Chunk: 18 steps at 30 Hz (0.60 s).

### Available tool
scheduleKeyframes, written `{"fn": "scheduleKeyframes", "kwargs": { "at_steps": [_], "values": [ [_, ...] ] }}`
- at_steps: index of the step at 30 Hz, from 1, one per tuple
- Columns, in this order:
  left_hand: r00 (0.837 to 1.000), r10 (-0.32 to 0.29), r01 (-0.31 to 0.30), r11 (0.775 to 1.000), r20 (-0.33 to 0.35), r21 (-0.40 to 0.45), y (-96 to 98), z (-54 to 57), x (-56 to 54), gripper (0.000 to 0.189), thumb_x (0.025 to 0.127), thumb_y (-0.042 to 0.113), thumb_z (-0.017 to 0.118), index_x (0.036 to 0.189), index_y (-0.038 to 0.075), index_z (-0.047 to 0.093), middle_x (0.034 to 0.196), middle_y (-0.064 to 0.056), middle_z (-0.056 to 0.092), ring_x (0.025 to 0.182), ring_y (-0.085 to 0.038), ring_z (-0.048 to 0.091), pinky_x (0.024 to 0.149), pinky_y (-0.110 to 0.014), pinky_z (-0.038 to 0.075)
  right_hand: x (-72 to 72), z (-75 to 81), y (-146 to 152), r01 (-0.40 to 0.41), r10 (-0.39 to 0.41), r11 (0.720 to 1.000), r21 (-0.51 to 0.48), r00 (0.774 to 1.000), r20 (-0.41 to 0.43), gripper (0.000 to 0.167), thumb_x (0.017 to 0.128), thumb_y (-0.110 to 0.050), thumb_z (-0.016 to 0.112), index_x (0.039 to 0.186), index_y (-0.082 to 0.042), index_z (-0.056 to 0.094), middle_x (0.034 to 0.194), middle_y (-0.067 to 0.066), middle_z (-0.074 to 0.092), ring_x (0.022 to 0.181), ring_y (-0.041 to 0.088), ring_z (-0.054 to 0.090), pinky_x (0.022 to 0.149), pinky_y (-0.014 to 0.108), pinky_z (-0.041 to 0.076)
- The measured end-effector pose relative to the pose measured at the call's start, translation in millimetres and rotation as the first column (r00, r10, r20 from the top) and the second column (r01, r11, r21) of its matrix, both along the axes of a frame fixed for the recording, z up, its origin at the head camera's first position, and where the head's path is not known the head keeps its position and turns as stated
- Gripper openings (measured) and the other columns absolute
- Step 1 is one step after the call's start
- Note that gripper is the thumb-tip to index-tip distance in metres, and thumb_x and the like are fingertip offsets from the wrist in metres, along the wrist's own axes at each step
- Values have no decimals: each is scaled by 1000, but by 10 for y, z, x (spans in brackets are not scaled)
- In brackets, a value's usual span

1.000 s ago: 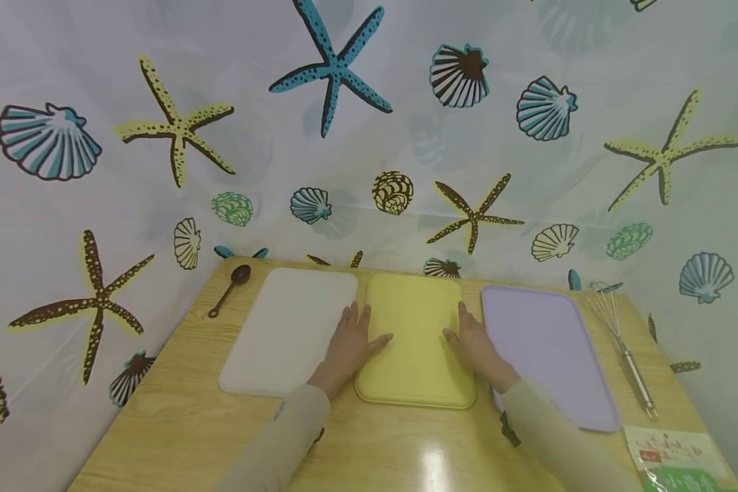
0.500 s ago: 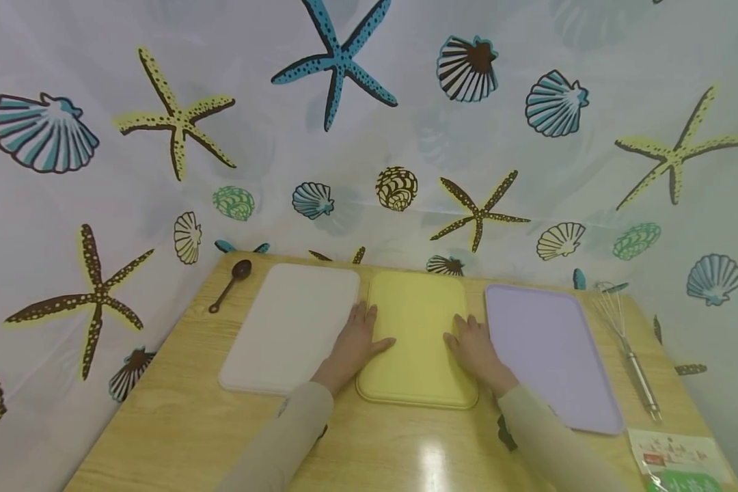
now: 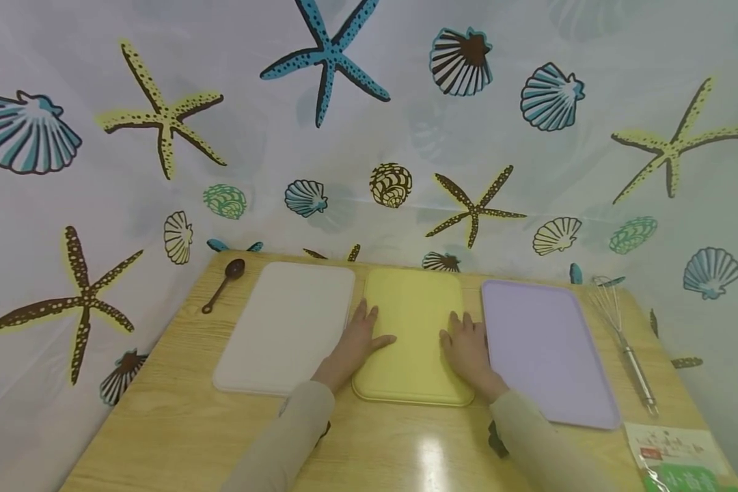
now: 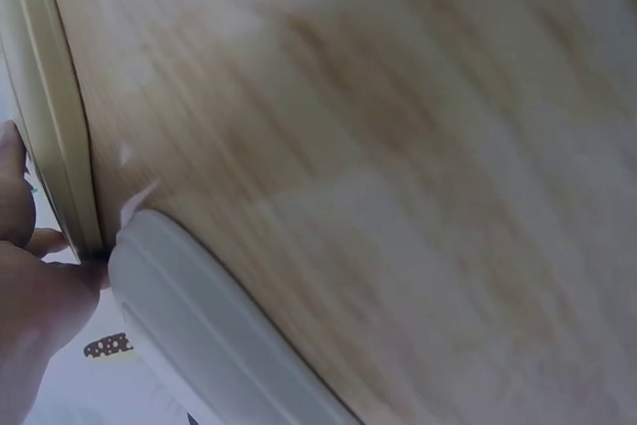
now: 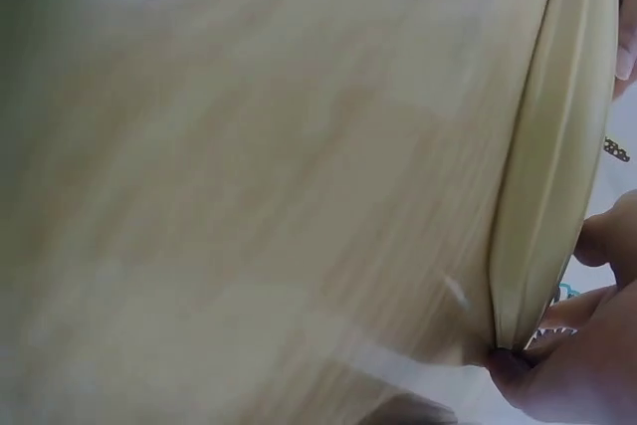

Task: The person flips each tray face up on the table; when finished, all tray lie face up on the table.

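Note:
A yellow tray point(image 3: 413, 328) with a rounded rim lies in the middle of a row of three. My left hand point(image 3: 357, 342) rests at its left edge, the thumb over the top and the fingers pointing forward along the side. Across from it, my right hand point(image 3: 466, 347) lies on the right edge, fingers spread and partly on the tray's surface. In the left wrist view the hand point(image 4: 40, 276) is right at the yellow rim point(image 4: 62, 136). The right wrist view shows fingertips point(image 5: 513, 370) touching the tray's side point(image 5: 542, 176) down by the tabletop.
A white tray point(image 3: 289, 328) lies close on the left and a lilac tray point(image 3: 547, 348) on the right. A dark brown spoon point(image 3: 224, 283) is at far left, a metal whisk point(image 3: 630, 359) and a printed packet point(image 3: 676, 451) at right. A shell-patterned curtain point(image 3: 369, 137) hangs behind the table point(image 3: 369, 451).
My right hand has slid a little back towards me along the yellow tray's edge, its fingers now more over the top. The left hand has barely shifted. The trays keep their places.

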<state>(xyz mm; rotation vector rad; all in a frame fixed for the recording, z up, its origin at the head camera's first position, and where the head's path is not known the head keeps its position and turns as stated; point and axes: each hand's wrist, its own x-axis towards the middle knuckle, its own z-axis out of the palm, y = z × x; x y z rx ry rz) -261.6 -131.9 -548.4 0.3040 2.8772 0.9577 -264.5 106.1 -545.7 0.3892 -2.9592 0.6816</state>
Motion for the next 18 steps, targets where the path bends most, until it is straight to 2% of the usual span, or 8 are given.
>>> {"fn": "scheduleKeyframes", "kwargs": {
  "at_steps": [4, 10, 15, 18],
  "values": [
    [1000, -6, 6, 1000, 9, -9, -29, 2, -7, 86, 91, 47, 59, 148, -6, 24, 157, -27, 5, 144, -40, 12, 114, -49, 25, -4, -9, -56, 30, -31, 999, -35, 999, -34, 50, 97, -17, 53, 133, 17, 43, 134, 42, 40, 118, 54, 39, 100, 57, 33],
    [1000, -2, 1, 1000, -20, -11, -33, -7, -19, 84, 92, 47, 59, 148, -7, 26, 156, -28, 7, 143, -41, 15, 113, -50, 27, -3, 4, -64, 36, -45, 993, -113, 996, -78, 48, 94, -13, 59, 129, 18, 46, 130, 41, 44, 117, 55, 42, 100, 58, 35],
    [1000, -7, 7, 1000, -23, -7, -31, -11, -22, 85, 91, 47, 60, 148, -7, 26, 156, -28, 7, 143, -41, 15, 113, -50, 27, -19, 42, -61, 67, -74, 981, -180, 997, -29, 50, 91, -9, 62, 130, 18, 45, 131, 41, 44, 118, 56, 41, 101, 60, 35],
    [1000, -11, 11, 1000, -18, -4, -29, -27, -20, 85, 91, 47, 60, 147, -7, 26, 156, -29, 8, 143, -41, 15, 113, -50, 27, -40, 46, -44, 125, -115, 953, -275, 992, 53, 54, 88, -6, 63, 134, 15, 43, 135, 37, 43, 124, 54, 39, 106, 58, 34]
  ]
}}
